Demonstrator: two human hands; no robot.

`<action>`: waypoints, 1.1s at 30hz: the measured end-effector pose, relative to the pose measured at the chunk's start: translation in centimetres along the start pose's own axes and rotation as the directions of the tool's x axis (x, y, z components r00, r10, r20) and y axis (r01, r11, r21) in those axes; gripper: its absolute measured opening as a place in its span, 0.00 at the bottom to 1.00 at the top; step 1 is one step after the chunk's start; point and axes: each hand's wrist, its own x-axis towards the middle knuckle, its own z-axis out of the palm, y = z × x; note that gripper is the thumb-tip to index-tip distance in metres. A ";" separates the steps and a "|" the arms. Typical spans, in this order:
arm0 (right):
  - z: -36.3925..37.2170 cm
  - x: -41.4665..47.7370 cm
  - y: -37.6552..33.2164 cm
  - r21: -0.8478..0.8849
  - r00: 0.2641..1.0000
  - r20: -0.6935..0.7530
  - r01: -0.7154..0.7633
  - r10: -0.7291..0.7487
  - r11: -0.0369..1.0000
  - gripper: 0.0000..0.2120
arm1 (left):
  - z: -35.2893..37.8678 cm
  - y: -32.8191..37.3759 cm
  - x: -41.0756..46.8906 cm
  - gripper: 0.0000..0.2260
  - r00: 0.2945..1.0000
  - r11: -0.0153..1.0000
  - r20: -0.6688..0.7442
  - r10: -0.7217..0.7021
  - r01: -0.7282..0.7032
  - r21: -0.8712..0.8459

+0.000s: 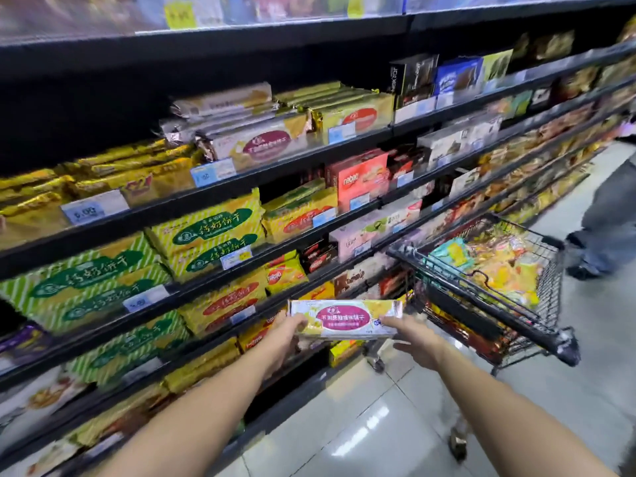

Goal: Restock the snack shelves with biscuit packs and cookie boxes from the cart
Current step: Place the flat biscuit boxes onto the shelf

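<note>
- A flat rectangular biscuit pack with a magenta oval label and crimped silver foil ends (342,319) is held in the air, long side level and label facing up. That probably keeps the print readable for matching against the shelf stock.
- The pack hangs off the front edge of the lower shelves, just beside the near left corner of the black wire shopping cart (537,325). It looks freshly lifted out and not yet shelved.
- The left hand (287,333) grips the pack's left end. The thumb lies over the top face and the fingers curl beneath, so this hand seems to carry the weight.
- The right hand (414,340) is mostly spread. Its thumb touches the pack's right end and its fingers are straight and loose just below. It appears to steady the pack rather than clamp it.
- The matching magenta-label packs (265,144) lie stacked flat at the front edge of an upper black metal shelf (292,162), label outward. That is the likely slot, so the pack must go up and to the left.
- The cart stands close along the shelf fronts, piled with yellow snack bags (509,270), which keeps stock within arm's reach.
- The stack up there already sits high, so a pack slid on top could slip off the front edge.
- Another person's legs in grey trousers (605,215) stand beyond the cart's far right corner, well apart from the hands.
</note>
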 end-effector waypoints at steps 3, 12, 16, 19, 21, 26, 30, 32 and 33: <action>-3.4 0.7 -2.2 -0.032 0.997 0.065 0.033 -0.031 0.999 0.08 | 2.7 0.9 -0.8 0.10 0.998 0.997 -0.020 0.053 -0.054 -0.063; -7.3 2.8 -7.2 -0.145 0.968 0.219 0.159 -0.126 0.977 0.19 | 5.6 3.0 -2.7 0.10 0.983 0.988 -0.125 0.133 -0.141 -0.060; -6.9 2.3 -10.1 -0.210 0.947 0.269 0.237 -0.177 0.948 0.18 | 5.2 5.1 -2.6 0.11 0.978 0.985 -0.141 0.153 -0.162 -0.052; -6.4 2.4 -12.1 -0.243 0.924 0.290 0.322 -0.248 0.915 0.18 | 4.7 6.6 -2.5 0.14 0.964 0.976 -0.153 0.217 -0.219 0.003; -6.2 2.7 -13.6 -0.272 0.904 0.305 0.385 -0.301 0.882 0.20 | 4.5 7.7 -2.4 0.14 0.954 0.967 -0.159 0.253 -0.252 0.026; -5.3 3.2 -17.9 -0.337 0.880 0.341 0.443 -0.331 0.831 0.35 | 3.4 11.9 -2.2 0.14 0.923 0.939 -0.168 0.345 -0.338 0.071; -3.8 2.1 -22.8 -0.350 0.829 0.404 0.531 -0.388 0.772 0.30 | 1.4 16.9 -2.7 0.09 0.850 0.861 -0.182 0.495 -0.453 0.230; -2.8 1.3 -25.6 -0.355 0.803 0.396 0.582 -0.446 0.732 0.28 | 0.3 19.7 -3.3 0.11 0.777 0.782 -0.201 0.596 -0.506 0.364; -2.2 1.0 -27.0 -0.350 0.783 0.396 0.611 -0.479 0.710 0.29 | -0.2 21.1 -3.7 0.13 0.743 0.748 -0.212 0.635 -0.522 0.410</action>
